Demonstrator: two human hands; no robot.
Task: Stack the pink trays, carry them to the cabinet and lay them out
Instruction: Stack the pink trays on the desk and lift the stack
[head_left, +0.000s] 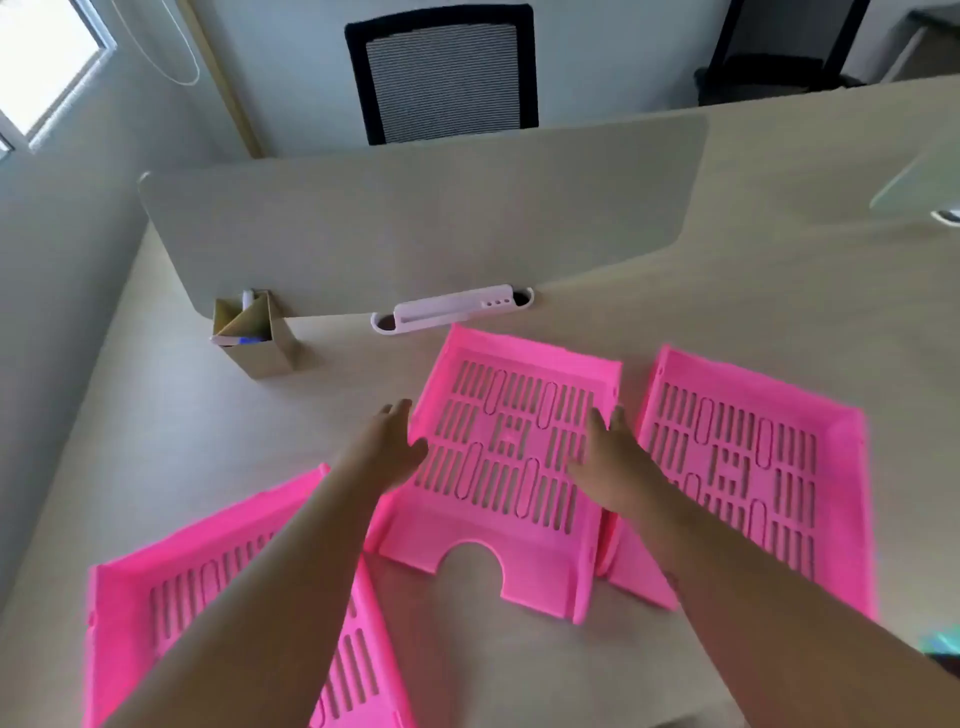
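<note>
Here, three pink trays are spread flat on the bench (727, 291). The middle tray (514, 457) lies between the hands, its long axis running near to far and its notched end facing the person. The left hand (384, 447) is set at its left wall, the right hand (608, 457) over its right wall; both grips are spread apart, nothing clamped. The right tray (758, 467) lies just beside, past the right hand, and the left tray (171, 613) sits nearer, under the left forearm. Neither hand is clearly nearer, so a two-sided lift seems called for.
</note>
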